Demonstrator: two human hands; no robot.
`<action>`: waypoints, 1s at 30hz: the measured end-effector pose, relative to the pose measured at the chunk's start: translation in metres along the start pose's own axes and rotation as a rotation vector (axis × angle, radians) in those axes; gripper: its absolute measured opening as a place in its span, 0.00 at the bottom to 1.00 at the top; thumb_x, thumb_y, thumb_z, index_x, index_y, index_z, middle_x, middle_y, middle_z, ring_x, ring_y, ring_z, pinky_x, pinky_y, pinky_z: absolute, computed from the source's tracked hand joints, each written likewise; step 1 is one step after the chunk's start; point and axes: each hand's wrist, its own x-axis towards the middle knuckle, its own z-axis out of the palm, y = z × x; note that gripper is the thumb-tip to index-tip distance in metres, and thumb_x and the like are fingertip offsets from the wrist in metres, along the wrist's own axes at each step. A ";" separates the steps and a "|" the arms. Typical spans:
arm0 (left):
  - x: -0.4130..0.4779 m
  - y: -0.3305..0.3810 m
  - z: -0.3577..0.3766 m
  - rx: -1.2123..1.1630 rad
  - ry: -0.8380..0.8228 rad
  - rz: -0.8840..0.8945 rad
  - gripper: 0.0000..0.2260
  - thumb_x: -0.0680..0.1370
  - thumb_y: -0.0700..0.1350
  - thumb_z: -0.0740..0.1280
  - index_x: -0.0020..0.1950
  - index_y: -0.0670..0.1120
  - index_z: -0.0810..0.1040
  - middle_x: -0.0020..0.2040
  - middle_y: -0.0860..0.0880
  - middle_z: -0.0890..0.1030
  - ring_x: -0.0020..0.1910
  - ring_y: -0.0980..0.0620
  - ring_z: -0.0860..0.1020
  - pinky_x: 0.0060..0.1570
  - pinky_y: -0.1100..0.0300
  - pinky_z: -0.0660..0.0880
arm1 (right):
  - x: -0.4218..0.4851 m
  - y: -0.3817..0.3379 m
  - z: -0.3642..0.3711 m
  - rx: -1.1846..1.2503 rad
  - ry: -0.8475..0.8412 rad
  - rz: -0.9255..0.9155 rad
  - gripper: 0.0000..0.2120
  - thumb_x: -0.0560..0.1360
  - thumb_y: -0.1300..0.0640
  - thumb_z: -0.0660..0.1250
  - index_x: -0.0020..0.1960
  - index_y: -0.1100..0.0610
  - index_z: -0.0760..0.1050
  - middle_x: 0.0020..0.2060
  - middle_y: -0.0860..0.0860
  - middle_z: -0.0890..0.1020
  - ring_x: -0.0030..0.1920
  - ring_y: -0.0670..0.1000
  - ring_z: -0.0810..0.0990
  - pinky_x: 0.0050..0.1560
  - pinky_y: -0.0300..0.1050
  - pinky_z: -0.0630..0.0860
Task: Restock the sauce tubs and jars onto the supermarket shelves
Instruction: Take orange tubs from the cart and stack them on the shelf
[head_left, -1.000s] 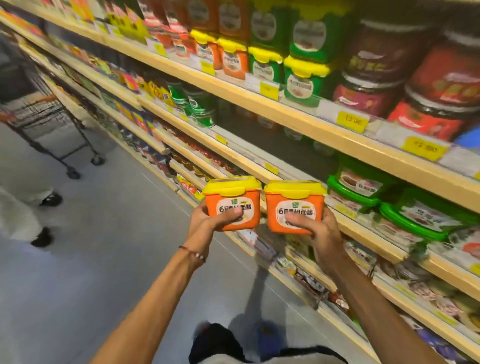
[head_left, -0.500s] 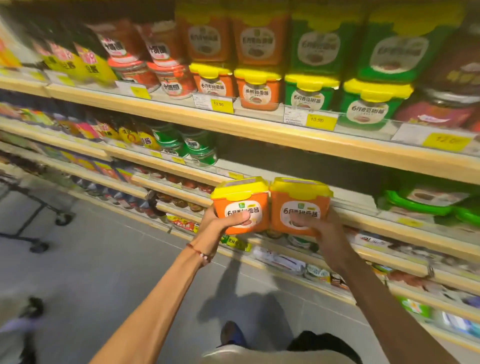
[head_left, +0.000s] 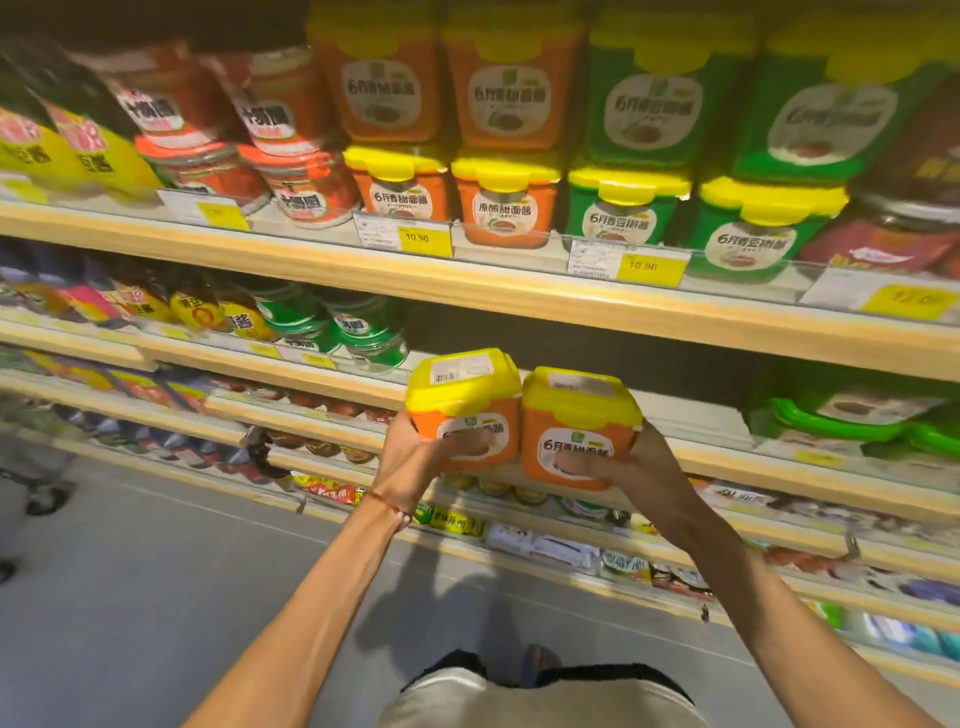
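Note:
I hold two orange sauce tubs with yellow lids side by side, touching, in front of the shelves. My left hand (head_left: 415, 452) grips the left tub (head_left: 464, 400) from below with its thumb across the label. My right hand (head_left: 636, 465) grips the right tub (head_left: 577, 421), fingers over the lower front. Both tubs hang level with a dark gap (head_left: 571, 348) on the second shelf. Matching orange tubs (head_left: 402, 184) stand stacked on the top shelf above.
Green tubs with yellow lids (head_left: 626, 208) stand right of the orange ones. Red-lidded jars (head_left: 306, 182) sit to their left. Green jars (head_left: 363, 327) border the gap's left, flat green-lidded tubs (head_left: 841, 415) its right. A cart wheel (head_left: 44, 501) is at far left.
Both hands have carried the tubs up and closer to the shelves. My view has turned from along the aisle to face the shelves, and the lid tops now show.

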 end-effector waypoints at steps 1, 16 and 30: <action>0.006 0.002 0.000 -0.015 0.021 0.009 0.37 0.56 0.47 0.83 0.65 0.46 0.80 0.56 0.46 0.86 0.56 0.43 0.84 0.50 0.45 0.83 | 0.001 0.001 0.003 -0.014 0.018 -0.007 0.30 0.60 0.57 0.82 0.61 0.50 0.81 0.51 0.48 0.88 0.52 0.50 0.87 0.47 0.41 0.83; 0.104 0.010 -0.028 0.590 0.033 0.039 0.46 0.46 0.73 0.76 0.56 0.52 0.70 0.57 0.49 0.79 0.55 0.47 0.79 0.57 0.47 0.80 | 0.020 0.015 0.033 -0.137 0.368 0.006 0.50 0.49 0.43 0.89 0.67 0.47 0.73 0.57 0.45 0.85 0.54 0.47 0.86 0.54 0.49 0.84; 0.140 0.004 -0.034 0.456 -0.080 -0.117 0.28 0.64 0.64 0.79 0.46 0.41 0.79 0.43 0.45 0.85 0.43 0.48 0.83 0.48 0.55 0.79 | 0.030 0.013 0.035 -0.100 0.453 -0.004 0.51 0.48 0.46 0.89 0.68 0.50 0.74 0.56 0.47 0.86 0.55 0.49 0.86 0.56 0.52 0.84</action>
